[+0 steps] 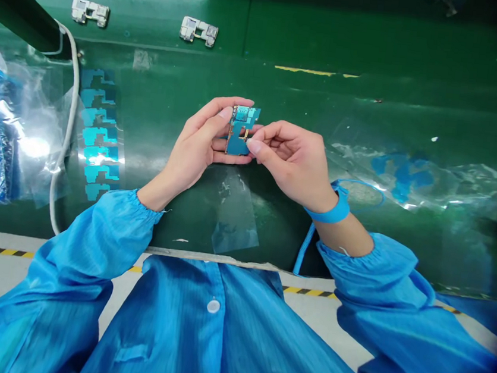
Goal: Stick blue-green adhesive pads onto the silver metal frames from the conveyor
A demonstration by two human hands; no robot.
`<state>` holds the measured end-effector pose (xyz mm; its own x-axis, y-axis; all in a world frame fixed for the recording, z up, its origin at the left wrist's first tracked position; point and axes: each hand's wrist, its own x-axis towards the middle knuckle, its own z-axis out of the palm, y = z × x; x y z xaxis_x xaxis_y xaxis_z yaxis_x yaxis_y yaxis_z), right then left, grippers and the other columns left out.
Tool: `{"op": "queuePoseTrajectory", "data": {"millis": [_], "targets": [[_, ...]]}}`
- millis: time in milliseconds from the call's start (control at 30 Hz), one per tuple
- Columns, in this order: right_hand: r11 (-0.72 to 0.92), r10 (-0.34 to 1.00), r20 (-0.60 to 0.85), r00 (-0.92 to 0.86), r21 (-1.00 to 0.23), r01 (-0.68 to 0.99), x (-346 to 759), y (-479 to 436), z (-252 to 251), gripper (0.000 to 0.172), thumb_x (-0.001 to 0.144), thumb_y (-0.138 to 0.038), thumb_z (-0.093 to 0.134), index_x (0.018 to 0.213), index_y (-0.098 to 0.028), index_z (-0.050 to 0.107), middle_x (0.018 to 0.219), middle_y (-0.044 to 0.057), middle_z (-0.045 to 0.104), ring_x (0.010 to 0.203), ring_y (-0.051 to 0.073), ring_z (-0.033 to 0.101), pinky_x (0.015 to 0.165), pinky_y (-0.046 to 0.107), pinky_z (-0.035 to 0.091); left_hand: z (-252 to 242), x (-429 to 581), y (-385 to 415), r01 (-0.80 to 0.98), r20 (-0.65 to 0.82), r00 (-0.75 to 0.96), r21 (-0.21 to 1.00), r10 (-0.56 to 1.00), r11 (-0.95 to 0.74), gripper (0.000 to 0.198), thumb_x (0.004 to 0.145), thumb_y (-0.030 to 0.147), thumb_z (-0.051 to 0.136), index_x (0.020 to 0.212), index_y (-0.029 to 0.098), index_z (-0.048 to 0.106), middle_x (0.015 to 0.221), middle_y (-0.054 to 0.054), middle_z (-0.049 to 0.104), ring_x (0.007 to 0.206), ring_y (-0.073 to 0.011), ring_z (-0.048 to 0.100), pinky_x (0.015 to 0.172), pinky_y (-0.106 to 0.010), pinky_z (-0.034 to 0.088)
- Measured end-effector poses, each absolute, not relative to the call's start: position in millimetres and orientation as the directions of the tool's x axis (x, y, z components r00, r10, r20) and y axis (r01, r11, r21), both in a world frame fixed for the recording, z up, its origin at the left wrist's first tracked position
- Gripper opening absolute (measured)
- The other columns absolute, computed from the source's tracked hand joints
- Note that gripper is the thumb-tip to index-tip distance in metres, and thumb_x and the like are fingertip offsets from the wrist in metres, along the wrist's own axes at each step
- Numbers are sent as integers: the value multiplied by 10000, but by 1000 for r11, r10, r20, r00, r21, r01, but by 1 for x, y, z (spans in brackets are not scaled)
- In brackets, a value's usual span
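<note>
Head view: my left hand [197, 139] curled around a blue-coated circuit board [240, 130], thumb on its face. My right hand [294, 162] pinching the board's edge, beside a small gold part [246, 135]. Board held up between both hands, over the green mat [291, 48]. Clear film [236, 212] below my hands; blue cut-out sheet [99, 133] left; two metal shields [90, 12] [198, 31] beyond; blue wrist strap [338, 211] on my right wrist.

A small notched circuit board [236, 143], blue-coated with a gold fitting, is sitting upright in the left hand [197, 139], with the right hand [289, 161] pinching its right edge.
</note>
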<state>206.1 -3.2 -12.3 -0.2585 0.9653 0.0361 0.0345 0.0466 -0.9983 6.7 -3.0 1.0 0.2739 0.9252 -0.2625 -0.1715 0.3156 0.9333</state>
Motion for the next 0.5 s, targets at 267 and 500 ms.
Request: {"op": "queuePoseTrajectory", "data": {"millis": [267,500], "targets": [[53,966,41,-254,-998,40,207,-4,-14,447,909,-644,900,866,-233,728,902,44,758,950,214,771,798,352,690,-3,5,-2,-140,-241,301,946,922,293,539,1106,645,488,1490,297,637,1417,-94,810,1360,-342,784,1022,-466,714],[46,969,33,-244,-998,47,206,-4,-13,473,896,-675,896,865,-237,721,880,39,746,955,218,764,813,366,692,-2,5,-3,-161,-237,306,942,922,295,528,1111,621,495,1495,286,635,1430,-98,805,1377,-345,774,1011,-461,720]]}}
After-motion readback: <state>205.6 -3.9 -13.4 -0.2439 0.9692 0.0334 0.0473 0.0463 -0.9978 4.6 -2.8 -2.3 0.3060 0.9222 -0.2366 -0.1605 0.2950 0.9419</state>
